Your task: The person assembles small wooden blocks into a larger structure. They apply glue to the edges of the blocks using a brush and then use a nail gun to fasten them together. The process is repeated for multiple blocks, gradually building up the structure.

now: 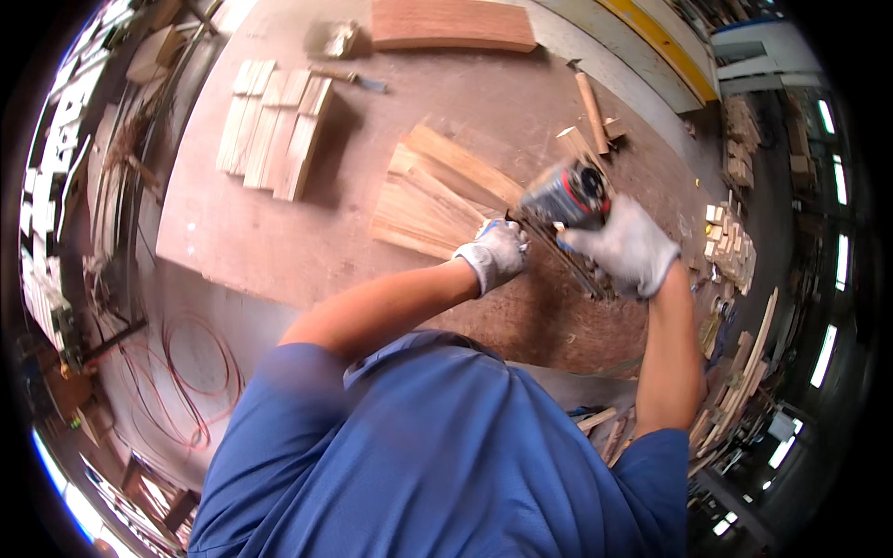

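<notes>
My right hand [628, 246], in a whitish work glove, is wrapped round a nail gun [565, 197] with a grey and black body, a red ring and a long dark magazine. The nose of the nail gun is at the right end of some pale wooden boards [433, 206], which lie slanted on the brown work table [344, 237]. My left hand [496, 251], gloved too, is closed at the near right corner of these boards, close beside the tool. Its fingertips are partly hidden. Motion blurs the right hand and the nail gun.
A stack of short wooden pieces [273, 130] stands on the table's left. Behind lie a brush-like tool [349, 78], a blurred clear container [332, 39] and a reddish plank [451, 25]. A hammer [592, 112] lies far right. A red hose [200, 381] coils on the floor.
</notes>
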Demonstrator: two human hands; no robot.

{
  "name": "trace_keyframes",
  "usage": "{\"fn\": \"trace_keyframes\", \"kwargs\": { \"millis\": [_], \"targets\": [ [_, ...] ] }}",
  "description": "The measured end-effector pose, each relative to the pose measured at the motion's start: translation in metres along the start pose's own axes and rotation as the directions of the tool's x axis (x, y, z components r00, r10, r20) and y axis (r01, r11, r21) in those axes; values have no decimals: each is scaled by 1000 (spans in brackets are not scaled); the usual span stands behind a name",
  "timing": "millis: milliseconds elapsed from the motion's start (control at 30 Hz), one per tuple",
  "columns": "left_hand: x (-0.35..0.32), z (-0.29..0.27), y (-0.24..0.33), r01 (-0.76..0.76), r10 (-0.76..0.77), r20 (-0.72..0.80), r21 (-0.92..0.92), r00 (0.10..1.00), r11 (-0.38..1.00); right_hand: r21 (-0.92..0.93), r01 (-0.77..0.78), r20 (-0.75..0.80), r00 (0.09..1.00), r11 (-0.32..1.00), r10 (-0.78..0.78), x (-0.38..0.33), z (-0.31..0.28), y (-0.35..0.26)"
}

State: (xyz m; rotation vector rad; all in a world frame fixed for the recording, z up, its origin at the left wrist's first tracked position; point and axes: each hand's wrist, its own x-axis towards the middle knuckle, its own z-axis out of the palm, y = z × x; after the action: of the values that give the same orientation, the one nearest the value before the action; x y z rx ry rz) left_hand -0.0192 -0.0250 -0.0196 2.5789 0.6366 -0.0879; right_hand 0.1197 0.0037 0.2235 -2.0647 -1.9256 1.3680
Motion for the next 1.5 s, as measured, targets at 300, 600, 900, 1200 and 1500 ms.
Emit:
{"fn": "trace_keyframes", "kwargs": {
  "millis": [300, 600, 900, 1200, 1500],
  "targets": [
    [-23, -15, -43, -41, 45, -23, 159, 999, 987, 426, -518, -6, 818, 741, 575, -132, 99, 161],
    [-24, -23, -48, -76, 86, -53, 169, 995, 983, 130, -796, -500, 462, 591, 732, -148, 205, 318],
    [-38, -22, -61, 104, -94, -104, 101, 990, 989, 232, -737, -458, 493, 635, 740, -124, 275, 338],
    [-74, -86, -24, 133, -270, 24, -909, 963, 396, 136, -339, -789, 531, 931, 308, -109, 251, 252],
    [-87, -52, -20, 11, -245, 73, -970, 967, -244, 263, 8, -629, 760, 965, 165, -57, 242, 132]
  ]
}}
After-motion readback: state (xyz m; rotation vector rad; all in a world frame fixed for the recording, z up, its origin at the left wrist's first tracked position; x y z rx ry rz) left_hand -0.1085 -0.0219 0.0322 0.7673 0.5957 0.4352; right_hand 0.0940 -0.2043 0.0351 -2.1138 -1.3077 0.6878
